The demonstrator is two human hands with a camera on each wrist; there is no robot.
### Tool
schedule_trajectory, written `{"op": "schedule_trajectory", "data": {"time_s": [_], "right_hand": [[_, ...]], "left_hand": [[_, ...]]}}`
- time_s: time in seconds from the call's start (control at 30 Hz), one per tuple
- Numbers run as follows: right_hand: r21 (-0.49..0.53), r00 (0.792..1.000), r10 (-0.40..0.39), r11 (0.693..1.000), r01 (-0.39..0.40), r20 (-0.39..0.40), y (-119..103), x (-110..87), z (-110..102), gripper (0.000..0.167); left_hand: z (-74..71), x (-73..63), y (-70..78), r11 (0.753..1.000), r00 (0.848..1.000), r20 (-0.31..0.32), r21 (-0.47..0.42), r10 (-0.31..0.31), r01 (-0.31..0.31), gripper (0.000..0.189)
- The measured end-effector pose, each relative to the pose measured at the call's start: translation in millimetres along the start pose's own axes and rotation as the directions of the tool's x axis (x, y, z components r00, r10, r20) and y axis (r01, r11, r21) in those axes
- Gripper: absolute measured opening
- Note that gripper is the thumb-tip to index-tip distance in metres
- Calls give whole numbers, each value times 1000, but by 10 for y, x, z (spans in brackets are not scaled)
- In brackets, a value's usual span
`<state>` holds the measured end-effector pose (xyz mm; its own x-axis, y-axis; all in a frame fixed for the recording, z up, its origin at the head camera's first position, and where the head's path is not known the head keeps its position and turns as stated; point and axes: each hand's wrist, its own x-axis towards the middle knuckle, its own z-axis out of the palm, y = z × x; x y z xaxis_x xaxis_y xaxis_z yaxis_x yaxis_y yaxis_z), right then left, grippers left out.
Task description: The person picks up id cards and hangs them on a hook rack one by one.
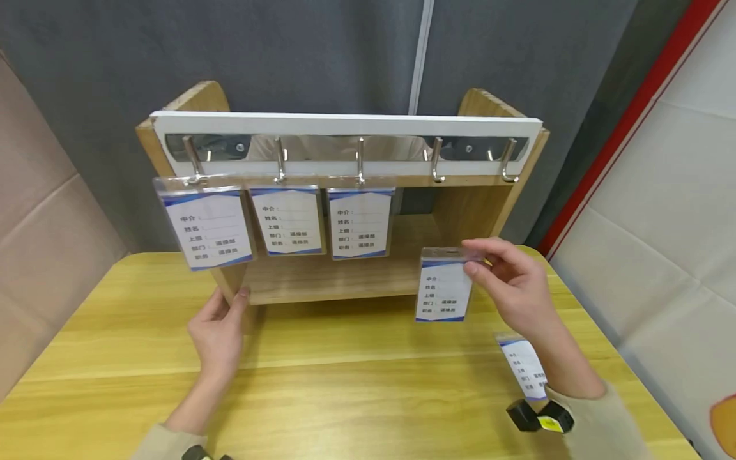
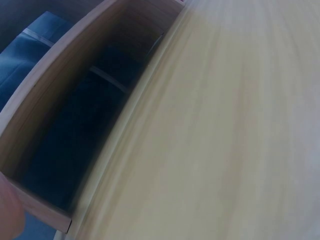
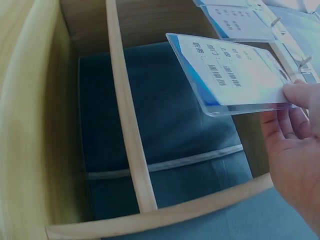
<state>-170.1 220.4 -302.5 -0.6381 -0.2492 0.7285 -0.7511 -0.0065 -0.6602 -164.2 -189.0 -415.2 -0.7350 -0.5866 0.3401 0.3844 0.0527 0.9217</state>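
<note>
My right hand [image 1: 515, 284] pinches the upper right corner of a clear badge holder [image 1: 443, 291] with a white and blue card inside. The badge hangs upright below and in front of the two bare hooks at the right of a wooden rack [image 1: 330, 287]. In the right wrist view, the thumb lies on the face of the badge [image 3: 225, 70]. My left hand [image 1: 220, 335] grips the rack's lower left side panel between thumb and fingers; only a blurred fingertip [image 2: 9, 210] shows in the left wrist view. Three similar badges [image 1: 360, 223] hang from the left hooks.
A white rail with a metal hook strip [image 1: 339, 148] runs along the rack's top front. Another badge [image 1: 523, 367] lies on the wooden table [image 1: 356, 396] beneath my right forearm. Behind the rack hangs a grey curtain [image 1: 322, 57]; a white padded wall [image 1: 661, 211] stands at right.
</note>
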Motion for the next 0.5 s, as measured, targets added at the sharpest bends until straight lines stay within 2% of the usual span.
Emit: {"op": "schedule_trajectory", "data": {"time_s": [0.27, 0.5], "right_hand": [[-98, 996, 7, 995, -15, -84, -63, 124, 66, 24], [-75, 993, -53, 996, 45, -109, -113, 234, 100, 24]], "left_hand": [[-4, 2, 0, 1000, 1000, 4, 1, 5, -5, 31], [3, 5, -8, 1000, 1000, 3, -24, 4, -4, 31]]}}
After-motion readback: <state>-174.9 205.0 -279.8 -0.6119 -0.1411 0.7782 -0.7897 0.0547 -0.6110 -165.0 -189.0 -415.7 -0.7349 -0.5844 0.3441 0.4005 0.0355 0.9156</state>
